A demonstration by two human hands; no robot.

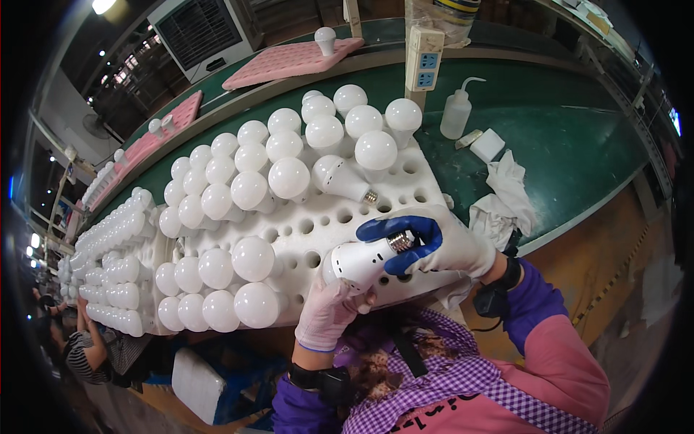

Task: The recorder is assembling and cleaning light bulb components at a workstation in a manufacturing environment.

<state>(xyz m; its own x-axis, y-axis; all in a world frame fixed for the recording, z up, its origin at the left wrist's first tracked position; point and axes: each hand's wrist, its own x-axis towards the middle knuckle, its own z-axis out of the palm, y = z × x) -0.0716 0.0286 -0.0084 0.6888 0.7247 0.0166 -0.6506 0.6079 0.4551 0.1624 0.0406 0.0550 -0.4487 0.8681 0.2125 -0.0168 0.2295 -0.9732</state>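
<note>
A white light bulb (357, 263) is held over the near right part of a white foam tray (329, 218) full of round holes. My left hand (329, 312), in a pale pinkish glove, is closed round the bulb's lower side. With blue-coated glove fingertips, my right hand (441, 244) grips the bulb's metal screw cap, which points up and right. Another bulb (341, 179) lies tilted on the tray just beyond, cap toward me. Rows of bulbs (248, 189) stand dome up in the tray's holes to the left and behind.
A white squeeze bottle (455, 114), a small white box (488, 145) and a crumpled white cloth (504, 201) sit on the green table (571, 155) at right. A socket post (423, 61) and pink trays (289, 62) stand behind. Another person (88, 347) works at far left.
</note>
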